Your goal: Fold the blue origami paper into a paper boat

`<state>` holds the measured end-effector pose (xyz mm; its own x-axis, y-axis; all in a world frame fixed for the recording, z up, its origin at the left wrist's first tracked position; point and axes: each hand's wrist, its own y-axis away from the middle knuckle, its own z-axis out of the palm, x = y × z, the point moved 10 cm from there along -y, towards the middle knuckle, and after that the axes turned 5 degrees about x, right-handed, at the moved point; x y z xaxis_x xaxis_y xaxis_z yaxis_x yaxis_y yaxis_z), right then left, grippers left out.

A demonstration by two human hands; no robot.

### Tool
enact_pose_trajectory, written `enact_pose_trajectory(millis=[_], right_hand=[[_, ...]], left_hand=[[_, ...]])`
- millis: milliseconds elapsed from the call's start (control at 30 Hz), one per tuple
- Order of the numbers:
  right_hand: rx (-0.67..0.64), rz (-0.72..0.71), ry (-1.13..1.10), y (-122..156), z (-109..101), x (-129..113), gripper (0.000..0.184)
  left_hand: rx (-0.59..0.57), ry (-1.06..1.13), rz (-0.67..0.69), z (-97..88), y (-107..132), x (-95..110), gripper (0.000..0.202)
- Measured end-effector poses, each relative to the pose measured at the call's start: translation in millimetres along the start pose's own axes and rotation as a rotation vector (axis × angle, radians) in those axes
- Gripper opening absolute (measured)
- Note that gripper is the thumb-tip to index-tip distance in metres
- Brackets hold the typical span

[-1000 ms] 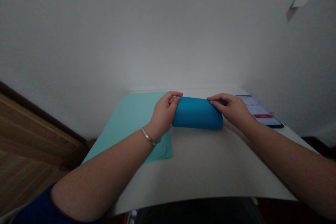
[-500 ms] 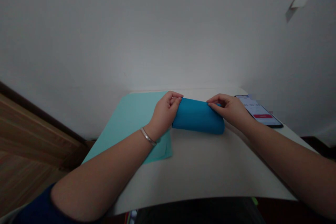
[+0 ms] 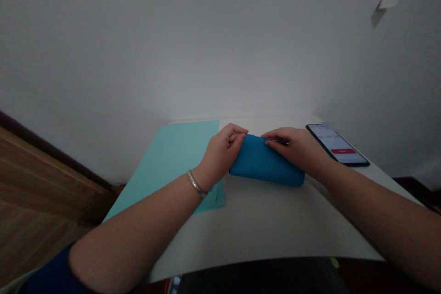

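Note:
A sheet of blue paper (image 3: pixel 265 165), bent over into a rounded fold towards me, is held just above the white table. My left hand (image 3: pixel 223 147) pinches its upper edge near the left corner, thumb in front and fingers behind. On the same edge, farther right, my right hand (image 3: pixel 287 144) pinches the paper between thumb and fingers. The sheet's right side slants down beneath my right hand. A silver bangle circles my left wrist.
Light teal paper sheets (image 3: pixel 179 147) lie on the left of the white table (image 3: pixel 268 229), partly under my left forearm. A phone (image 3: pixel 339 147) with a lit screen lies at the right edge. A wall rises behind; wooden furniture (image 3: pixel 48 188) stands left.
The blue paper has come slightly nearer to me and its right end has dropped. My right hand has slid left along the upper edge, closer to my left hand.

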<state>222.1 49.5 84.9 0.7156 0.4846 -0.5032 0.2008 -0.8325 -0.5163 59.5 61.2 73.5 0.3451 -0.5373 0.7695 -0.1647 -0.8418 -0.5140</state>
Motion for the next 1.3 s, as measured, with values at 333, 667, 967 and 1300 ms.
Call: enact_pose_trajectory(millis=[333, 667, 967, 1300], right_hand=[[-0.017, 0.201, -0.219, 0, 7, 18, 0.009], [0.183, 0.266, -0.163, -3, -21, 39, 0.014], [0.306, 0.261, -0.177, -1, -37, 46, 0.011], [0.372, 0.223, -0.137, 1, -45, 44, 0.011]], left_hand=[[-0.054, 0.054, 0.008, 6.1, 0, -6, 0.016], [-0.172, 0.372, -0.147, 24.8, 3, -14, 0.025], [-0.074, 0.288, -0.139, 17.3, -1, -29, 0.021], [-0.068, -0.082, -0.132, 8.5, -3, -34, 0.019]])
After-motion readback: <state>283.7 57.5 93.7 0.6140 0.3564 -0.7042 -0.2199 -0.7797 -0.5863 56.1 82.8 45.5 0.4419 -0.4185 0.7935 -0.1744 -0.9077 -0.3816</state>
